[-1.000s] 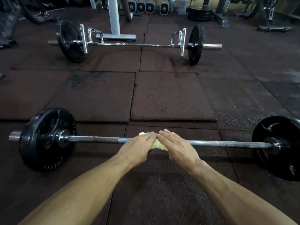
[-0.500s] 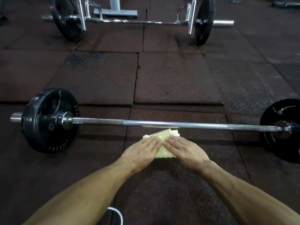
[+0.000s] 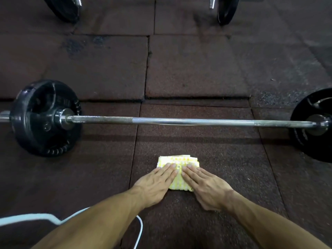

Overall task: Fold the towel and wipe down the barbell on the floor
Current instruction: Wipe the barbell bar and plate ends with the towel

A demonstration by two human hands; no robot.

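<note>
1. Both hands are pressing flat on the towel (image 3: 177, 160), which is lying folded on the floor (image 3: 197, 69) at 6 o'clock from the bar (image 3: 192, 121). The left hand (image 3: 155, 184) and right hand (image 3: 206, 186) are released, fingers straight, grasping nothing.
2. Risk: the layered edges at 12 o'clock are looking loose (several folds are showing), so lifting it carelessly could let the towel fall open.
3. Risk: the white cord (image 3: 53, 219) is trailing near the left arm and could snag.
4. The bar's long axis is running 9 to 3 o'clock, one plate (image 3: 45, 117) at each end; the towel's longer side is running 12 to 6.
</note>
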